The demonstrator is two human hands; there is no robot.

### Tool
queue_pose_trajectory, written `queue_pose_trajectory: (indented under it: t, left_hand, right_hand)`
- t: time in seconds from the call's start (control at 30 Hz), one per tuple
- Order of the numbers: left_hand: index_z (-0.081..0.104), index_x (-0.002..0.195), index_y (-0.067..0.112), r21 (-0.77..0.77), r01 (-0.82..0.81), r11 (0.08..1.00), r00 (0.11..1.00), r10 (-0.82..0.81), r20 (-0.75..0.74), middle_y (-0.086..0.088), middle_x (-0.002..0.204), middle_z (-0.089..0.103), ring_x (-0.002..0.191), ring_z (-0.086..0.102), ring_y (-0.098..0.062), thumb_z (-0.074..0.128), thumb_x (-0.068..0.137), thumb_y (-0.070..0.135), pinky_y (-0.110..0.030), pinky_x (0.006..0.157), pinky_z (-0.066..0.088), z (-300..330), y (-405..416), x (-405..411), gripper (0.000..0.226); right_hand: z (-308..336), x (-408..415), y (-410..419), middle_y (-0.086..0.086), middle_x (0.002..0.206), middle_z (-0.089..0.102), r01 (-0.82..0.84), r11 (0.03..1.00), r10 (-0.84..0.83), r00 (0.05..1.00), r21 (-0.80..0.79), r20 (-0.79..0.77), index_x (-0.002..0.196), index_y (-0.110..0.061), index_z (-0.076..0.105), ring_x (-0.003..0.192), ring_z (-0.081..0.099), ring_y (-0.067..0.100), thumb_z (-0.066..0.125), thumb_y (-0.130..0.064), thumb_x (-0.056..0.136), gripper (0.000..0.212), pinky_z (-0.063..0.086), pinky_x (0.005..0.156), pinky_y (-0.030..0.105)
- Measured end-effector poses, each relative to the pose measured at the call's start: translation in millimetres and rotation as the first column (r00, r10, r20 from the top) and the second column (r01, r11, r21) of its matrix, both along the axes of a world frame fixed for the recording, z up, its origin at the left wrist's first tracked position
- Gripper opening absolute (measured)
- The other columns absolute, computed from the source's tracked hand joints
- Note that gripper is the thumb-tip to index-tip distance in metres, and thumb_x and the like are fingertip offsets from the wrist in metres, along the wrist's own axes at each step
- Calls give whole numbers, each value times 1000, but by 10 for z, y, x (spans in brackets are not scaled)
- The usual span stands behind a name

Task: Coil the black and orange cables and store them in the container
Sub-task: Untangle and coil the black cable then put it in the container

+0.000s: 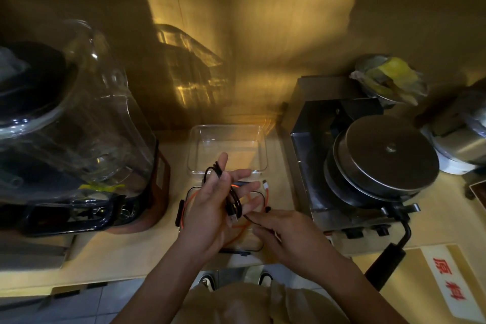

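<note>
My left hand (221,205) is held palm up with its fingers spread, and loops of the black cable (232,198) are wound around them. My right hand (284,237) pinches the free run of that black cable just below the left palm. The orange cable (267,193) lies loose on the counter under both hands, its white plug end pointing toward the container. The clear square container (260,137) stands just beyond my hands, with nothing visible inside it. A second clear piece with a dark rim, perhaps its lid (184,208), lies beneath my hands.
A large blender with a clear jug (79,123) fills the left side. A metal appliance with a round lid (386,155) and a black handle (389,258) stands to the right. A bowl (389,79) sits behind it. The wall is close behind.
</note>
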State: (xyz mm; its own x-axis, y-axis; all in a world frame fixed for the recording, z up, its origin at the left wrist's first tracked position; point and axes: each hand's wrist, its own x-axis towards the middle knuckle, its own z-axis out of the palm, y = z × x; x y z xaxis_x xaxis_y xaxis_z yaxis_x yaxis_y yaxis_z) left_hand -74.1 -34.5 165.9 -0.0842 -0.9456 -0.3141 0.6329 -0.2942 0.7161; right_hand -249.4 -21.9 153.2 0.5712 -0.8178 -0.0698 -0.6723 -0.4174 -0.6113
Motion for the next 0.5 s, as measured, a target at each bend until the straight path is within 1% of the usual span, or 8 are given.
queue_pose_trajectory:
  t: [0.03, 0.1, 0.17, 0.23, 0.3, 0.4, 0.43, 0.5]
  left_hand:
    - [43, 143, 28, 5, 5, 1000, 1000, -5, 12, -14, 120, 67, 108, 68, -31, 53, 90, 24, -49, 86, 59, -1, -3, -1, 54]
    - [42, 144, 30, 14, 22, 1000, 998, -22, 60, -13, 129, 64, 117, 64, -32, 53, 90, 25, -53, 94, 54, -14, -5, 2, 55]
    - [42, 144, 33, 19, 42, 999, 990, -44, 131, -8, 133, 63, 119, 64, -28, 53, 89, 27, -54, 99, 50, -48, 4, 6, 56]
    - [42, 142, 38, 12, 60, 998, 972, -61, 227, -1, 133, 63, 119, 64, -23, 54, 90, 29, -54, 101, 49, -93, 8, 22, 54]
    - [45, 138, 47, -10, 80, 997, 935, -72, 347, 8, 132, 63, 119, 63, -19, 54, 93, 31, -55, 103, 47, -154, 4, 50, 48]
    - [46, 131, 58, -20, 151, 988, 857, -121, 501, 20, 130, 62, 120, 61, -14, 56, 91, 39, -53, 106, 45, -223, 9, 92, 45]
    - [44, 134, 57, -12, 185, 983, 841, -152, 520, 23, 128, 63, 122, 60, -15, 56, 90, 41, -53, 107, 43, -234, 13, 95, 48]
    - [43, 141, 45, 15, 254, 967, 820, -224, 527, 26, 122, 65, 122, 60, -15, 56, 92, 39, -50, 109, 42, -263, 19, 86, 51]
  right_hand:
    - [8, -5, -1, -6, 95, 69, -6, 1000, 6, 1000, -4, -6, 132, -44, 48, 84, 62, 14, 43, -40, 98, 34, 51, 68, 35]
    - [7, -21, -1, -8, 92, 68, -5, 1000, 5, 1000, -9, -9, 128, -42, 54, 82, 61, 12, 41, -42, 98, 32, 50, 67, 34]
    - [6, -44, 9, -9, 92, 68, 7, 1000, -7, 1000, -2, -6, 120, -38, 61, 82, 62, 11, 41, -45, 97, 31, 51, 68, 35]
    - [16, -64, 21, -10, 94, 69, 20, 1000, -20, 1000, -4, -12, 117, -39, 61, 83, 63, 9, 45, -44, 95, 28, 52, 69, 34]
    - [38, -84, 30, -13, 94, 69, 32, 999, -32, 999, -20, -11, 116, -40, 62, 82, 62, 8, 52, -39, 92, 26, 53, 68, 31]
    - [72, -111, 37, -13, 90, 64, 35, 998, -37, 999, -59, -28, 112, -37, 67, 78, 61, 7, 55, -35, 90, 25, 53, 65, 31]
    - [88, -116, 37, -13, 88, 62, 33, 997, -36, 999, -73, -33, 111, -37, 68, 77, 61, 7, 56, -35, 89, 25, 53, 64, 30]
    - [123, -126, 36, -14, 86, 59, 27, 994, -30, 999, -108, -22, 108, -38, 68, 75, 60, 6, 56, -36, 89, 23, 50, 61, 26]
